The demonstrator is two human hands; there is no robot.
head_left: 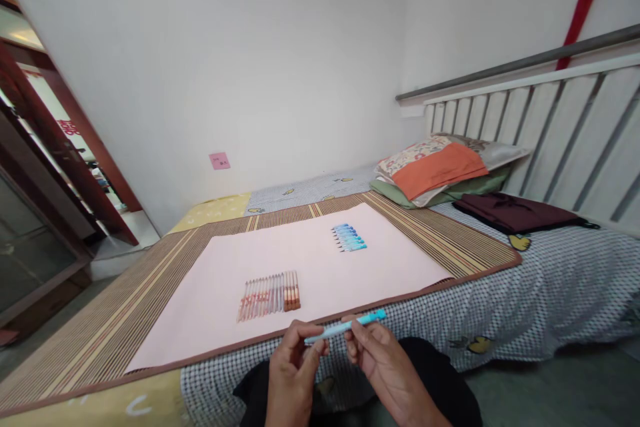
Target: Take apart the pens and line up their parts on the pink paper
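Observation:
Between both hands lies a light-blue pen [334, 330] with a turquoise end, level above the bed's near edge. My left hand [296, 361] pinches its left end between thumb and fingers. Nearer the turquoise end, my right hand [374, 355] grips it with the fingertips. On a pale pink sheet [180, 307] beyond the hands rests a row of blue pens [350, 238] with dark points facing left. Closer to me on that sheet is a row of clear and reddish slim pens [261, 295], with several thicker brown-ended pens [291, 290] at its right side.
A striped mat [120, 307] lies under the sheet, over a checked bedcover [570, 280]. Pillows [440, 170] are stacked at the back right, beside a folded maroon cloth [515, 210]. A white radiator [540, 120] stands along the right wall. A doorway is at far left.

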